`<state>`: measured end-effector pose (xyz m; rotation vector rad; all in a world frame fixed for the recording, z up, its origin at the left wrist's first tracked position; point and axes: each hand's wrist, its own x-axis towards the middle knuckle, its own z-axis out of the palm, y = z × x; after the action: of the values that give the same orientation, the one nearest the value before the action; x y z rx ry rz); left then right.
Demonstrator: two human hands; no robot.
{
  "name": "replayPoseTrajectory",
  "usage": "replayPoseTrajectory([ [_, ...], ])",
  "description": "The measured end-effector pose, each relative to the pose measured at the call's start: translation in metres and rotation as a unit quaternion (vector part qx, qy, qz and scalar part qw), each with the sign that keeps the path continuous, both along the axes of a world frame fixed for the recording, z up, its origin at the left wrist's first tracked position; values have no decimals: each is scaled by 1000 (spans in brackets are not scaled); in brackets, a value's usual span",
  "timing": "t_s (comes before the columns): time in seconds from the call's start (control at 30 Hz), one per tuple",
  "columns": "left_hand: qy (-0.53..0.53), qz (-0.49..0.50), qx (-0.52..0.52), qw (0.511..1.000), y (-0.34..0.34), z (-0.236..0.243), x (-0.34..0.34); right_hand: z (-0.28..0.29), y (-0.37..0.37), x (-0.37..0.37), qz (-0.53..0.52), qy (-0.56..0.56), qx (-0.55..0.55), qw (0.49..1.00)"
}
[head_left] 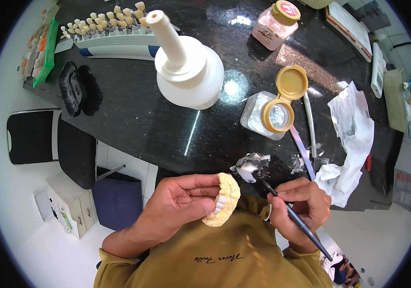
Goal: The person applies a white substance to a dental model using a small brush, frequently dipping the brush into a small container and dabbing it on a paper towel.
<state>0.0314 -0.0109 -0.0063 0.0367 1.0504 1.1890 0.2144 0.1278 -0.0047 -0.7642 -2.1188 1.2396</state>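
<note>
One yellow plaster dental model (225, 200), arch-shaped, with a row of small white teeth set along its front, is held in the left hand (182, 204) just above the near edge of the black bench (133, 115), close to the person's chest. The grip here is a pinch: fingers curl over the top of the arch and the thumb presses from below, so the teeth face toward the other hand. The right hand (297, 204) is closed around a thin dark brush (295, 218), pen-fashion, its tip reaching toward a small white dab of paste on a glossy pad (249, 167) at the bench edge, just beside the model. Handling, by judgement: the cast looks stiff, dry and light, not slippery, but brittle; the thin rim and the white teeth would chip or smear under pressure, so the thick base and outer flanks are the safe places to hold, as the left hand does. Behind stand a large white squeeze bottle (189, 62), an open jar with a yellow flip lid (273, 113), a capped pink powder jar (276, 25), a tooth shade guide (109, 24), and crumpled white tissue (352, 144).
</note>
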Motion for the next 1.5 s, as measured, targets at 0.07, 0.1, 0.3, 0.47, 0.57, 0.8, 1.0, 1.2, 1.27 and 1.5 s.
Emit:
replayPoseTrajectory([
  [0.07,-3,3,0,1000,0,0,1,-2,-1,2,2,-25,-11,1000],
  [0.1,-3,4,1,1000,1,-1,1,-2,-2,1,-4,-26,-14,1000],
  [0.3,-7,9,9,1000,1,1,0,-2,-1,-1,-9,-36,0,999],
  [0.47,-1,17,6,1000,4,2,1,-5,0,0,-16,-18,-9,1000],
  [0.57,2,15,-3,1000,5,3,1,-4,0,1,-17,-15,-13,1000],
  [0.8,3,21,1,1000,3,2,1,-7,3,-6,-3,2,6,1000],
  [1.0,10,27,4,1000,1,-2,3,-4,2,-10,0,-11,-4,1000],
  [1.2,12,31,6,999,1,-2,3,-4,5,-10,14,-7,12,1000],
  [1.27,14,35,8,999,0,-2,4,-3,4,-9,7,-11,9,1000],
  [1.5,13,24,7,1000,0,-3,2,-4,3,-11,8,-13,1,1000],
])
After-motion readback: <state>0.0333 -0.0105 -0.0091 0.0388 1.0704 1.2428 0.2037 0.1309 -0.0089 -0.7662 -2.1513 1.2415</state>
